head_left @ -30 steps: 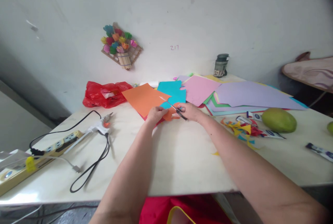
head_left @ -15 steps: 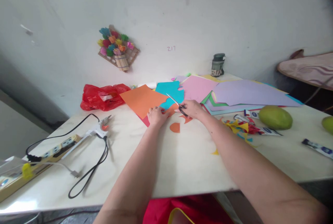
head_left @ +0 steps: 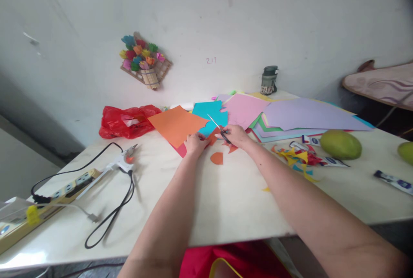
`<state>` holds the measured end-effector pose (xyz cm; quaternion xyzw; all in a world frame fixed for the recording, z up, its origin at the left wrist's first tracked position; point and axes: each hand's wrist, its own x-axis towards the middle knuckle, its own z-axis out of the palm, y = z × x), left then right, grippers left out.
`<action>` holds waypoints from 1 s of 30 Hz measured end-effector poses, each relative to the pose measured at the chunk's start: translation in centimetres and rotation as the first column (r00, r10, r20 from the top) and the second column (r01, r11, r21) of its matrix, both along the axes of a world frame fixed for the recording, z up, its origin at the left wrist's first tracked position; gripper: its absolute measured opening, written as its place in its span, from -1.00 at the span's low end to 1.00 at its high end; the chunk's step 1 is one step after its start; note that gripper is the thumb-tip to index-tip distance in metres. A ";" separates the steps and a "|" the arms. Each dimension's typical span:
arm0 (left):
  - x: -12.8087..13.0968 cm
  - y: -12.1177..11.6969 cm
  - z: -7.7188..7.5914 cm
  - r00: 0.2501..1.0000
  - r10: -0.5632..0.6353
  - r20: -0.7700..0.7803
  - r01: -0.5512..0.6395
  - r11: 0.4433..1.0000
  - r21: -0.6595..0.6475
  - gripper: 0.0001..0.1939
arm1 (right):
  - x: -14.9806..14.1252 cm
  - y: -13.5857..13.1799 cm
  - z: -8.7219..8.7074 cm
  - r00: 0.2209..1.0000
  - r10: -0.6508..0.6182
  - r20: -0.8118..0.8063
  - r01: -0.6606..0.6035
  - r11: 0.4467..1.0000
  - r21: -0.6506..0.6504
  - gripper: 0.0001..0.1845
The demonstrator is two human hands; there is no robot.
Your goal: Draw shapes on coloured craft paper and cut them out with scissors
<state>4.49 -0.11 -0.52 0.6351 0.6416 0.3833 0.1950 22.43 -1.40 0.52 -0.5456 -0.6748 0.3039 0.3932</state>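
Note:
My right hand (head_left: pixel 236 135) is closed around the dark handles of a pair of scissors (head_left: pixel 215 122), whose thin blades point up and to the left. My left hand (head_left: pixel 195 143) has its fingers curled in, pinching a small piece of orange paper (head_left: pixel 212 136) that lies between the two hands, close to the scissors. A cut orange paper petal (head_left: pixel 217 158) rests on the table just in front. Behind the left hand lies a large orange sheet (head_left: pixel 177 124) with a notched edge, partly over a blue sheet (head_left: pixel 217 112).
Purple sheets (head_left: pixel 303 113) and a pink sheet (head_left: pixel 247 108) lie at the back. Right are paper scraps (head_left: pixel 295 157), glue tubes (head_left: pixel 334 162) and a green fruit (head_left: pixel 341 144). Left are a red plastic bag (head_left: pixel 124 125), glue gun (head_left: pixel 125 162) and power strip (head_left: pixel 69 188). A tumbler (head_left: pixel 269 81) stands by the wall.
My left fingers have curled in more, and the small orange piece has shifted and turned between my hands. The scissors stay in my right hand. The view has moved slightly.

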 end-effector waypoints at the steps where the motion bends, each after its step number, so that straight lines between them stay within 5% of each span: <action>1: -0.1 0.0 -0.1 0.999 -0.020 0.033 0.020 1.000 0.002 -0.78 | 0.0 0.0 0.0 0.999 0.017 -0.031 -0.017 1.000 -0.008 -0.61; 5: -0.9 0.6 -0.5 0.954 -0.059 0.295 0.036 0.996 0.083 -0.82 | -0.1 -0.2 0.0 0.987 0.081 -0.142 -0.090 0.995 -0.053 -0.57; 13: -2.2 1.2 -0.8 0.690 -0.075 0.720 -0.014 0.993 0.117 -0.75 | -0.1 -0.8 0.2 0.973 0.151 -0.174 -0.181 0.969 -0.170 -0.49; 20: -2.2 0.3 0.2 0.495 -0.092 0.864 0.027 0.996 0.090 -0.74 | 0.4 -0.9 0.5 0.971 0.227 -0.076 -0.238 0.941 -0.239 -0.48; 30: -2.2 0.3 0.3 0.417 -0.133 0.899 0.072 0.991 0.113 -0.86 | 0.6 -0.7 0.5 0.959 0.266 -0.102 -0.284 0.919 -0.275 -0.49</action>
